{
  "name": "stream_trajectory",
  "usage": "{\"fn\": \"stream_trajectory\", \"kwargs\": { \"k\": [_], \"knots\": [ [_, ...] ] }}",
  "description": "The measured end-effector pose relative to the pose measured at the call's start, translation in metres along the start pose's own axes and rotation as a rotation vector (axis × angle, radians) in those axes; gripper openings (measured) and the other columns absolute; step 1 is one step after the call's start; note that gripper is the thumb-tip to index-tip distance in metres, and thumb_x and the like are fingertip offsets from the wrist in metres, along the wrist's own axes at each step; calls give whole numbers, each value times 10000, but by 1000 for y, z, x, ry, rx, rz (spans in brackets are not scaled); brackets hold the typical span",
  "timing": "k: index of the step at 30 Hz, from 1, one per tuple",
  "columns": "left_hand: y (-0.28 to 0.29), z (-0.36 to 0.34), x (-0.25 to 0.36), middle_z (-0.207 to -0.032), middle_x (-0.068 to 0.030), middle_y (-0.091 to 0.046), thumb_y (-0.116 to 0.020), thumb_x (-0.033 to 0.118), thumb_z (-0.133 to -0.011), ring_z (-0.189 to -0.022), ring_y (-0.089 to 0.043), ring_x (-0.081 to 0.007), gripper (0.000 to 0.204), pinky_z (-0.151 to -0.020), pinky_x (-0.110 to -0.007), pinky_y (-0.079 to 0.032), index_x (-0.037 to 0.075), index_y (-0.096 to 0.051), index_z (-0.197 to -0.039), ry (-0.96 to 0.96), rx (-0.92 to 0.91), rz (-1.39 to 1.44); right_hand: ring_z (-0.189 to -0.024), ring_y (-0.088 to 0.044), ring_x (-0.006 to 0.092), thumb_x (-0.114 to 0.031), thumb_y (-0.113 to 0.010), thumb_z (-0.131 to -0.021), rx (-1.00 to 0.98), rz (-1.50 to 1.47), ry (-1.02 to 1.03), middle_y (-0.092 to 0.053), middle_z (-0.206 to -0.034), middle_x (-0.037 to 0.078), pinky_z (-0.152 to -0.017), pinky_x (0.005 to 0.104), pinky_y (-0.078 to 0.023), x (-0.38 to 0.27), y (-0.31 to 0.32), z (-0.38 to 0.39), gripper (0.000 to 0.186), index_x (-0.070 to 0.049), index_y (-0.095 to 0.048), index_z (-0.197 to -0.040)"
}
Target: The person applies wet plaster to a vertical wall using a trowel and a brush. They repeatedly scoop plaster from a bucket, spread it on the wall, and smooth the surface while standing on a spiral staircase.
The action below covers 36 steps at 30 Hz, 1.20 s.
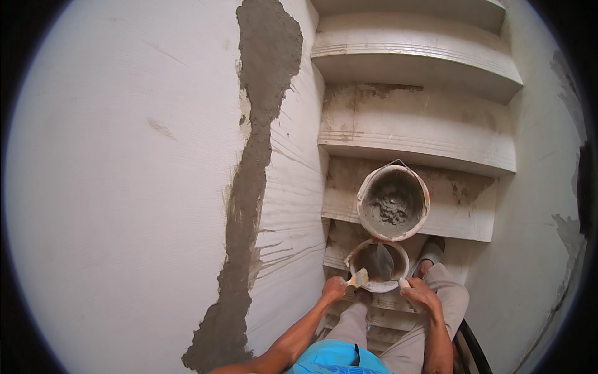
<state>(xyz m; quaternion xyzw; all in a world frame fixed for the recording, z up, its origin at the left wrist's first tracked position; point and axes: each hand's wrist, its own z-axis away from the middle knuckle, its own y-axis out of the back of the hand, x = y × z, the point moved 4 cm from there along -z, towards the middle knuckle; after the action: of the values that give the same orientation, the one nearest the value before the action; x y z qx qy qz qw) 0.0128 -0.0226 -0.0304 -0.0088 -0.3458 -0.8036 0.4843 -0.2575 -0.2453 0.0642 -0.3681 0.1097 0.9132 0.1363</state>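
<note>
My left hand (334,288) is closed round the handle of a paintbrush (358,278), whose pale bristles are at the left rim of the smaller bucket (403,254). In my right hand (421,294) is the whitish handle of a trowel (384,262). Its pointed blade reaches over the smaller bucket, which seems to hold murky brown water. Just beyond stands a larger bucket (426,202) with a wire handle, partly filled with lumpy grey mortar (392,206).
A long, ragged strip of grey mortar (249,181) runs down the white wall (137,187) at my left. Stained steps (411,128) rise ahead. My shoe (432,249) rests right of the buckets. A dark rail (474,349) is at the lower right, near the right wall (529,249).
</note>
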Motion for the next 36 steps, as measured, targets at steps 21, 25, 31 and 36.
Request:
{"fn": "stream_trajectory", "kwargs": {
  "k": [21, 25, 31, 36],
  "knots": [
    [190, 106, 99, -779, -15, -577, -568, 263, -1045, -514, -493, -67, 268, -448, -233, -424, 14, -570, -1143, -169, 280, 990, -572, -590, 126, -292, -741, -753, -58, -813, 111, -599, -738, 52, -483, 269, -526, -89, 27, 19, 552, 14, -645, -1203],
    [322, 74, 179, -730, -20, -574, -551, 282, -1056, -482, -469, -61, 253, -417, -244, -377, 45, -577, -972, -384, 617, 678, -578, -591, 124, -297, -702, -765, -85, -748, 135, -606, -746, 46, -489, 266, -492, -98, 30, 12, 534, 20, -645, -1191],
    [528, 35, 309, -837, -221, -667, -581, 166, -969, -815, -645, -464, 150, -733, -548, -488, 24, -591, -1015, -799, 1196, -123, -582, -589, 119, -298, -737, -752, -107, -661, 208, -600, -732, 44, -495, 270, -502, -93, 29, -13, 544, 36, -643, -1172],
    [650, -16, 383, -888, -241, -709, -622, 228, -911, -864, -690, -460, 200, -770, -530, -547, 29, -646, -912, -607, 1279, -444, -607, -585, 125, -296, -710, -752, -102, -584, 224, -600, -762, 41, -523, 296, -494, -98, 43, -17, 477, 18, -659, -1107]
  ]
}}
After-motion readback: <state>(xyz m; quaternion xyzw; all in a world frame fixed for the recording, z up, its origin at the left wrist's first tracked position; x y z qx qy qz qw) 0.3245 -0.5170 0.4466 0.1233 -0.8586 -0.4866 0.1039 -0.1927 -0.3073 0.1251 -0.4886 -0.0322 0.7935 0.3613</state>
